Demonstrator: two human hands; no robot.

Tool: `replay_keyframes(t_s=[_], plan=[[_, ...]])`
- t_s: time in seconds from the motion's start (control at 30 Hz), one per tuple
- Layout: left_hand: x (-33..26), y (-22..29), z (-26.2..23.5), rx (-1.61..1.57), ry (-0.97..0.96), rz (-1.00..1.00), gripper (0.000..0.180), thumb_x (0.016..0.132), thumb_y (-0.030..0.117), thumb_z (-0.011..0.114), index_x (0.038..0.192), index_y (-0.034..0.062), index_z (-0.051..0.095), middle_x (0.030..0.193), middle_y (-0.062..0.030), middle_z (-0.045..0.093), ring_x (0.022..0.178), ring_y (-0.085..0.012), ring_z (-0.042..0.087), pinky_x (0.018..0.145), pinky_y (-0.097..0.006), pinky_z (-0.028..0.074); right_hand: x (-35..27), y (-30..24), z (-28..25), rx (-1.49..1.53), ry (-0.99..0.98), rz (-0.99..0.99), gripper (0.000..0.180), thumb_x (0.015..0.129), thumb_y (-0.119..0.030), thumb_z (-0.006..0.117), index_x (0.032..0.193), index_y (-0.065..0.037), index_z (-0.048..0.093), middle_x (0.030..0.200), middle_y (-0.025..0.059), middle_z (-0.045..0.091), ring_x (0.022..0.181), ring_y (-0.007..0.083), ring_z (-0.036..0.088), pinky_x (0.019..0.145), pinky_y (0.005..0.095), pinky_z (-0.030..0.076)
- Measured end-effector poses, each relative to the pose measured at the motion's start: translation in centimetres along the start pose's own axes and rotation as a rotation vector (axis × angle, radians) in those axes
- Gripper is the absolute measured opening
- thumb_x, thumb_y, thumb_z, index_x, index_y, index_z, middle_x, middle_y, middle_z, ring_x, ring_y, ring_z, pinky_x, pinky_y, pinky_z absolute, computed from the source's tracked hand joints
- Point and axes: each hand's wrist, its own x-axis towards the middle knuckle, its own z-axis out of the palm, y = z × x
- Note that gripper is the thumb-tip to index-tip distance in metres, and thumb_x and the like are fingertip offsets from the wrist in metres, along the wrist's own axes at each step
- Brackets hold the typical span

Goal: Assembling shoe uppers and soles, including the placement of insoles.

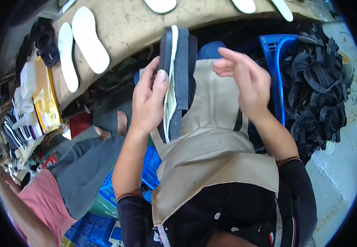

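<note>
My left hand (pixel 149 101) grips a dark sandal (pixel 181 74) by its edge, thumb on the near side. The sandal is held on edge, roughly upright, over my lap. A white layer runs along its side between a black part and a dark grey textured part, and further black material shows behind. My right hand (pixel 252 84) is raised to the right of the sandal, apart from it. Its fingers stretch toward the sandal and hold nothing; some are hidden behind others. A beige apron (pixel 217 99) covers my lap below both hands.
White insoles (pixel 90 41) lie on the brown-covered bench (pixel 129 31) ahead. At right, black strappy sandals (pixel 318 90) are heaped beside a blue plastic crate (pixel 278 78). Another person in a pink top (pixel 49 201) sits close at left. Blue baskets (pixel 149 166) stand between us.
</note>
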Motion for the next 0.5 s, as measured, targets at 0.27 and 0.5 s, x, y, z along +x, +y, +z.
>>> replay_keyframes(t_s=[0.27,0.5], plan=[[-1.5,-4.9,1.4,-0.021,-0.068,-0.066,0.047,0.106,0.026,0.045,0.143,-0.0026,0.045,0.131,-0.0186,0.058,0.112,-0.0241,0.057,0.099,-0.034,0.044,0.6,8.1,3.7,0.729,-0.212,0.486,0.019,0.098,-0.012,0.063,0.110,0.003,0.068,0.096,0.0106,0.071,0.081,0.0139,0.067,0.079,0.0238,0.054],[-1.4,-5.6,1.7,0.023,-0.049,-0.041,0.048,0.108,0.031,0.039,0.146,0.0016,0.041,0.129,-0.0177,0.057,0.108,-0.0234,0.057,0.098,-0.034,0.043,2.2,9.3,3.9,0.786,-0.316,0.439,0.021,0.095,-0.010,0.067,0.111,0.004,0.068,0.096,0.0113,0.071,0.081,0.0134,0.067,0.078,0.0232,0.054]])
